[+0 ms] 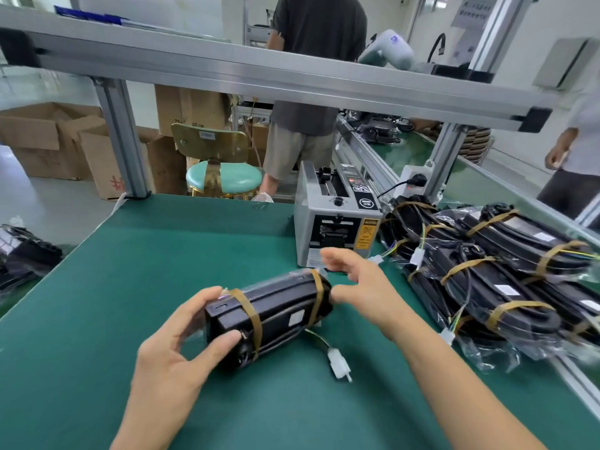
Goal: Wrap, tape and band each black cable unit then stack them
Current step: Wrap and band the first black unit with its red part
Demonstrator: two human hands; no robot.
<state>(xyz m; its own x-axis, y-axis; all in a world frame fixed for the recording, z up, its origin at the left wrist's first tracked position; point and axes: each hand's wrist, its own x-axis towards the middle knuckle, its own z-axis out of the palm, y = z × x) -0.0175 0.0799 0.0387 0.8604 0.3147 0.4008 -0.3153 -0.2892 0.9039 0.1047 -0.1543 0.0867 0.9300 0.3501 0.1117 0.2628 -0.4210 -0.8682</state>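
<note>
Worker's bench, seen over the hands. The black cable unit (pixel 269 315) lies on the green mat (pixel 130 254), just in front of the tape dispenser (pixel 336 222), already sheathed in clear film and ringed by two tan rubber bands (pixel 251 323), one near each end; its white connector (pixel 339 363) trails toward the worker. The left hand (pixel 172 349) grips the near end, thumb on the end face and fingers curled over the top. The right hand (pixel 360 280) hovers at the far end, between unit and dispenser, fingers spread and holding nothing. To the right of the dispenser, a stack of finished units (pixel 493 277) lies banded in the same way. This unit appears wrapped and banded, with only stacking left; more bagged black parts (pixel 22 251), far to the left of the dispenser, may await the same treatment.
</note>
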